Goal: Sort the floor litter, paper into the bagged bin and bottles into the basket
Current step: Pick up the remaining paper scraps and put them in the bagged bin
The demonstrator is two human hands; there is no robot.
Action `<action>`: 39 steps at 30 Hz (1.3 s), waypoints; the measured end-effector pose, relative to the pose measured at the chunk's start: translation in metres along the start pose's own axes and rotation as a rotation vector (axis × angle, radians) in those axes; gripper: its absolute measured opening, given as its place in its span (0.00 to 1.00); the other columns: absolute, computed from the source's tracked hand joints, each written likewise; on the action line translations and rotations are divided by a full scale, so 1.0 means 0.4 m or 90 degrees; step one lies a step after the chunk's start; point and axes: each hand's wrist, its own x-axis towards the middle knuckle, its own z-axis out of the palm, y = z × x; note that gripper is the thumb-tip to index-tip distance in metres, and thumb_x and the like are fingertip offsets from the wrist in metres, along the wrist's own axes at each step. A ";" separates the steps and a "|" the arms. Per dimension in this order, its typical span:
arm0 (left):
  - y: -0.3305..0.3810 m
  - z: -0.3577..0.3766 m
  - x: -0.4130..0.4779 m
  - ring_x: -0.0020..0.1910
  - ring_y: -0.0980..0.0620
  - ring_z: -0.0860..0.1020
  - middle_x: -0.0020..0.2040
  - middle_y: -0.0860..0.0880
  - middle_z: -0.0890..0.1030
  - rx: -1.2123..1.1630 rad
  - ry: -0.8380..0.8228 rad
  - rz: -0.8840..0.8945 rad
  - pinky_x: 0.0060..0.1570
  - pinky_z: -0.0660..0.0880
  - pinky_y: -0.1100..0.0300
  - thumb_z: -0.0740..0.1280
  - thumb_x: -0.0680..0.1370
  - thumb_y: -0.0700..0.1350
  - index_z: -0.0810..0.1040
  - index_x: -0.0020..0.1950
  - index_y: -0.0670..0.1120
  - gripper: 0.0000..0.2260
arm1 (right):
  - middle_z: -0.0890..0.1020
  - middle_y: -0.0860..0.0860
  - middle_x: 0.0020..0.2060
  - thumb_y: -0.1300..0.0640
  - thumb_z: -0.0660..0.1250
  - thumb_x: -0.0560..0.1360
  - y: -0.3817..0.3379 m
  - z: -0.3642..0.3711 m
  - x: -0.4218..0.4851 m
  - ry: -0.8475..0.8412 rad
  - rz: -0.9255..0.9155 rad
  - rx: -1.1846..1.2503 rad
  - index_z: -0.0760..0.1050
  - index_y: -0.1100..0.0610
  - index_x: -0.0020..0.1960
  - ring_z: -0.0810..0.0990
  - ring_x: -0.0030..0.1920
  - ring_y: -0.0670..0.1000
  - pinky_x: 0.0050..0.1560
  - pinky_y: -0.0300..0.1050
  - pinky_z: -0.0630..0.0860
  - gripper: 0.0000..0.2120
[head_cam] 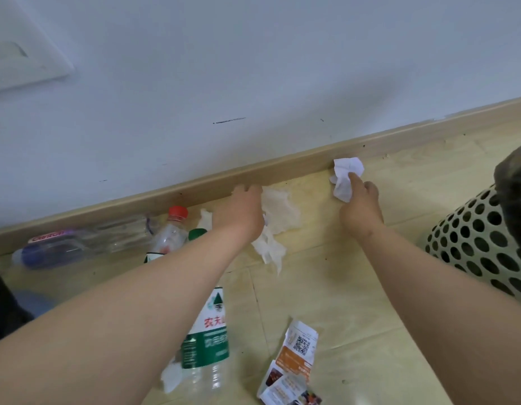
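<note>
While both bare arms reach toward the baseboard [282,168], the litter lies spread along the pale wooden floor [355,287]. Farthest left, a clear bottle with a purple-and-pink label [78,244] lies on its side against the baseboard. Just beside it, a red-capped clear bottle [170,232] lies with its cap pointing at the wall, and a green cap [197,233] peeks out behind the left forearm. Nearer the camera, a green-labelled bottle [208,340] lies partly under that forearm, with a small white scrap [171,378] touching its lower end. The left hand [241,214] rests palm-down on a thin crumpled tissue [278,220], fingers spread toward the wall; whether they are pinching the sheet cannot be told. Below and to the right, a torn printed leaflet with a QR code [294,366] lies flat on the floor. The right hand [360,209] is closed around a crumpled white paper [345,178], held just beside the baseboard. At the far right stands a perforated basket [481,247], near the right forearm, with a dark blurred shape [516,185] above its rim.
</note>
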 end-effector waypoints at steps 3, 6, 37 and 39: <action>-0.001 0.042 0.016 0.59 0.43 0.74 0.64 0.45 0.72 -0.003 -0.065 -0.002 0.47 0.71 0.54 0.57 0.78 0.36 0.63 0.70 0.48 0.21 | 0.60 0.55 0.70 0.70 0.53 0.75 0.015 0.045 -0.015 -0.016 -0.076 -0.038 0.63 0.54 0.72 0.70 0.62 0.60 0.57 0.45 0.67 0.27; -0.007 0.080 0.010 0.55 0.44 0.76 0.59 0.45 0.75 -0.020 -0.066 0.012 0.44 0.70 0.55 0.57 0.78 0.37 0.67 0.66 0.48 0.17 | 0.69 0.56 0.60 0.65 0.56 0.76 0.022 0.101 -0.046 0.019 -0.141 -0.108 0.71 0.56 0.63 0.74 0.56 0.61 0.56 0.50 0.71 0.17; -0.083 0.084 -0.040 0.43 0.53 0.72 0.51 0.50 0.76 -0.315 -0.063 -0.060 0.33 0.65 0.63 0.59 0.78 0.40 0.75 0.48 0.48 0.07 | 0.74 0.55 0.61 0.60 0.52 0.80 0.032 0.150 -0.122 -0.025 -0.123 -0.330 0.51 0.53 0.76 0.73 0.60 0.57 0.58 0.50 0.65 0.25; -0.088 0.068 -0.055 0.45 0.54 0.71 0.51 0.51 0.77 -0.303 -0.027 -0.055 0.40 0.65 0.64 0.60 0.78 0.41 0.77 0.51 0.48 0.07 | 0.73 0.55 0.62 0.60 0.51 0.80 0.035 0.149 -0.140 -0.047 -0.130 -0.351 0.48 0.54 0.76 0.73 0.61 0.56 0.58 0.50 0.65 0.26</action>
